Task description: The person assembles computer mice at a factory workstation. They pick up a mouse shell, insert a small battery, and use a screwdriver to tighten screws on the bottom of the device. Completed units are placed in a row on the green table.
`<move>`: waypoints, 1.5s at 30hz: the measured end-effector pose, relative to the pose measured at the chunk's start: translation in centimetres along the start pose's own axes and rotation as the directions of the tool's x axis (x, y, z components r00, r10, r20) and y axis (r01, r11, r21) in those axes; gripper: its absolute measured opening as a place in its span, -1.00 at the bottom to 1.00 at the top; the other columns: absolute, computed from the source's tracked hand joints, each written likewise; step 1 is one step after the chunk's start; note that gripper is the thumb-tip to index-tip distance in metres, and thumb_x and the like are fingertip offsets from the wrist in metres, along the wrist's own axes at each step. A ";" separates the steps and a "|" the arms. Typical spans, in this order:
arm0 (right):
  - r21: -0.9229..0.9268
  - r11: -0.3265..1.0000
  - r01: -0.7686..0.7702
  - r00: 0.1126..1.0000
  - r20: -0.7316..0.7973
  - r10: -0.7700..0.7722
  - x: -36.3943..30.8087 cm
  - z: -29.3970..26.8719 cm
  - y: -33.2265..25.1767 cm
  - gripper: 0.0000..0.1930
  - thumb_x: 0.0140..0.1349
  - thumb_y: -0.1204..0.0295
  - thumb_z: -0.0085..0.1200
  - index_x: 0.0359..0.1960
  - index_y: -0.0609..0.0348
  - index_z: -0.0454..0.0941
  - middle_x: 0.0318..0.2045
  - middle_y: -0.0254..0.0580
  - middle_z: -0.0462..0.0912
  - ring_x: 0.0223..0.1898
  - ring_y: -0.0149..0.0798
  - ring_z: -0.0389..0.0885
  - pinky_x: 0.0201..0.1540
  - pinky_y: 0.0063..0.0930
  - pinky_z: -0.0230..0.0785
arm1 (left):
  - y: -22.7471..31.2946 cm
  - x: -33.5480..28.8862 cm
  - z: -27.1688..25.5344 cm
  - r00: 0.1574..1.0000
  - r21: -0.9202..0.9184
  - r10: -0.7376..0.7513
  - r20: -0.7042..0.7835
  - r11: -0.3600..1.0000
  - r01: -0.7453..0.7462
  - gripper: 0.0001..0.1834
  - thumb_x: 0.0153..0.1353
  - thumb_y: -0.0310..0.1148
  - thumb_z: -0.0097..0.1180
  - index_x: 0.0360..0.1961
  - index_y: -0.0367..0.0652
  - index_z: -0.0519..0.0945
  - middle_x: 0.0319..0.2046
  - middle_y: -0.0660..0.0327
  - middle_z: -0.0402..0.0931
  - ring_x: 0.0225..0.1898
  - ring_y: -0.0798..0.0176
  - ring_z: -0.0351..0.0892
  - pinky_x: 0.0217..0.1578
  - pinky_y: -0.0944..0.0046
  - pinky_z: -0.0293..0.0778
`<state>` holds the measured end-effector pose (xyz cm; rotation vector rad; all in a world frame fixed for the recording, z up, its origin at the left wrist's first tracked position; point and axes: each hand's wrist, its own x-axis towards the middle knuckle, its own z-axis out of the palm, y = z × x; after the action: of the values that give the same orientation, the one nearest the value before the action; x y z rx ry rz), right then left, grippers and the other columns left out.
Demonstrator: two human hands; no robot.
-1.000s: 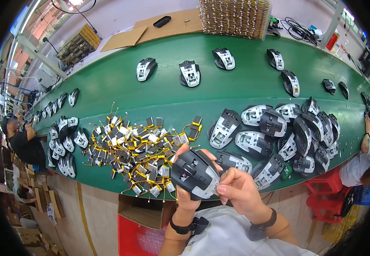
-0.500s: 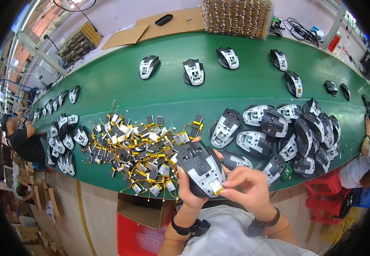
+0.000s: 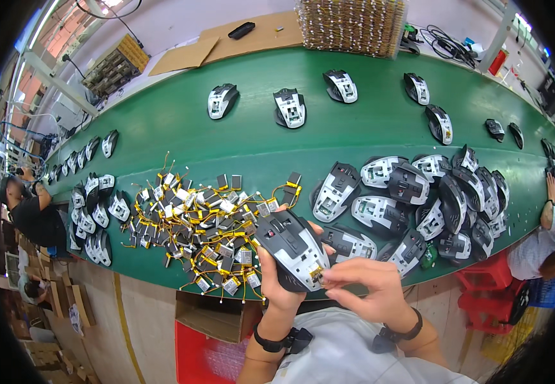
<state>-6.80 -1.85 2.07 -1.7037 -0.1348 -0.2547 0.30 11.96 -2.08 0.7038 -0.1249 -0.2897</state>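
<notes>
My left hand grips a grey and black computer mouse, its underside turned up with white panels showing. At the mouse's lower end, a small battery with yellow tape and thin wires shows in an opening. My right hand is closed there, thumb and forefinger pinched at the battery's edge, which the fingertips partly hide. Just left of the mouse lies a heap of small silver and black batteries with yellow-taped ends and wires. Several similar mice are piled to the right.
Single mice lie along the far part of the green table, and more mice sit at the left. A rack of wired parts stands at the back. An open cardboard box is below the near edge. Other people sit at both ends.
The battery's silver face, visible before in the mouse's opening, no longer shows; its yellow and dark end does. Both hands and the mouse have shifted slightly left.
</notes>
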 end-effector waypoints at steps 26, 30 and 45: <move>-0.664 0.694 0.280 0.883 -0.105 -0.457 -1.4 2.2 1.7 -0.63 -0.17 0.59 0.31 -0.21 0.11 0.70 -0.19 -0.36 0.66 -0.29 -0.25 0.51 -0.24 -0.48 0.36 | -1.5 -0.9 0.6 0.993 -0.116 0.009 -0.119 0.993 -0.023 -0.30 0.41 0.23 -0.49 0.37 0.00 0.11 0.02 -0.07 0.44 -0.19 -0.06 0.62 -0.18 0.04 0.59; -0.633 0.735 0.241 0.901 -0.135 -0.412 -1.3 2.1 1.1 -0.69 -0.15 0.55 0.34 -0.27 0.06 0.70 -0.22 -0.29 0.60 -0.31 -0.25 0.47 -0.24 -0.45 0.36 | -1.2 -0.9 1.2 0.991 -0.107 -0.030 -0.130 0.994 0.016 -0.30 0.41 0.23 -0.49 0.35 -0.04 0.14 -0.01 -0.06 0.45 -0.21 -0.02 0.62 -0.19 0.06 0.58; 0.205 0.958 -0.200 0.977 -0.028 0.210 -0.8 -0.7 1.3 -0.49 -0.08 0.38 0.45 -0.08 0.15 0.48 -0.03 -0.15 0.40 0.00 -0.28 0.42 0.10 -0.38 0.30 | -0.5 -1.2 1.8 0.994 -0.030 -0.048 0.101 0.998 0.051 -0.07 0.29 0.32 -0.23 0.43 -0.13 -0.11 -0.01 -0.08 0.39 -0.16 0.09 0.60 -0.15 0.12 0.57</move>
<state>-7.33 -2.65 0.68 -1.4951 0.0522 -0.1233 -1.31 10.86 -1.04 0.6605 -0.1983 -0.3741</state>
